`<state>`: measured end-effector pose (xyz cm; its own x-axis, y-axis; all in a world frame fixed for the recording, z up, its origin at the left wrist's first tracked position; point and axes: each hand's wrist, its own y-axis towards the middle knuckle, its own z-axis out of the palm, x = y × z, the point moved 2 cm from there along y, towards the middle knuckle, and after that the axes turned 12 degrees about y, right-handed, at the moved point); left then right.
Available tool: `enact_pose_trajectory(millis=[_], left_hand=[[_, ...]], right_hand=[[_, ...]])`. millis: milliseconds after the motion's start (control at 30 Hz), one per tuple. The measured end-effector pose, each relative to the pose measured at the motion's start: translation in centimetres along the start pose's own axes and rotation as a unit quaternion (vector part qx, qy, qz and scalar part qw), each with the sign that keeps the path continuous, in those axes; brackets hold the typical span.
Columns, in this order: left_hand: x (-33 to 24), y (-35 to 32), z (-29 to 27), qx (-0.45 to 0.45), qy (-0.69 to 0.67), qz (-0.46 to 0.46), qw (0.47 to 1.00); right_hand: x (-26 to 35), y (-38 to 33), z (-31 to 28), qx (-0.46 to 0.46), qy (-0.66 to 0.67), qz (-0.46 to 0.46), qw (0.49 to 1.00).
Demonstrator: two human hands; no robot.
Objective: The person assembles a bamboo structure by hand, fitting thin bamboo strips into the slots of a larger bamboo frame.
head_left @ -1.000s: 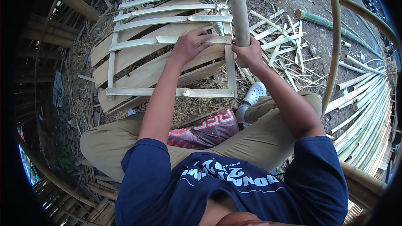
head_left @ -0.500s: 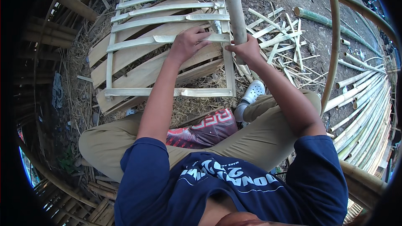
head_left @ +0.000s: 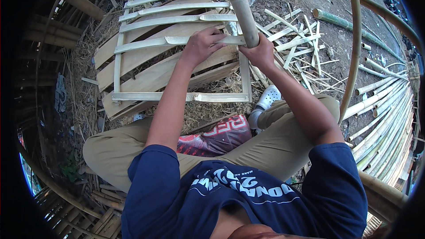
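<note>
Our right hand (head_left: 262, 54) fingers wrap shut around the bamboo cylinder (head_left: 243, 18), long axis pointing away, slightly left. Left hand (head_left: 202, 46) pinches the horizontal bamboo slat (head_left: 177, 40) on the frame (head_left: 245, 77).

We count two hands at work: the left hand (head_left: 201, 46) and the right hand (head_left: 261, 54). One thick bamboo club (head_left: 243, 17) is in view. The bamboo frame (head_left: 181, 48) is one piece; we make out five pale cross slats on it and two side rails, with about four wider planks (head_left: 150, 77) lying beneath. One white shoe (head_left: 267, 99) shows. We cannot count the loose splinters (head_left: 301, 40) or the stacked poles (head_left: 385, 119) exactly; there are many.
</note>
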<state>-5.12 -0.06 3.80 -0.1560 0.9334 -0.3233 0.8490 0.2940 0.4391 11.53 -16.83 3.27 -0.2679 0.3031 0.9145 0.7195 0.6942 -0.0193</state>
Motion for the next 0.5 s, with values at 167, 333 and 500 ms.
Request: enact_pose_trajectory(millis=[167,333,500], left_hand=[[-0.2,0.2,-0.1,-0.005,0.002,0.000,1.000],[-0.2,0.1,-0.2,-0.008,0.006,0.000,1.000],[-0.2,0.2,0.0,-0.014,-0.005,0.001,1.000]], right_hand=[[-0.9,0.2,0.4,-0.029,-0.009,-0.035,0.999],[-0.9,0.2,0.7,-0.035,0.004,-0.029,0.999],[-0.8,0.1,0.6,-0.041,0.005,-0.031,0.999]])
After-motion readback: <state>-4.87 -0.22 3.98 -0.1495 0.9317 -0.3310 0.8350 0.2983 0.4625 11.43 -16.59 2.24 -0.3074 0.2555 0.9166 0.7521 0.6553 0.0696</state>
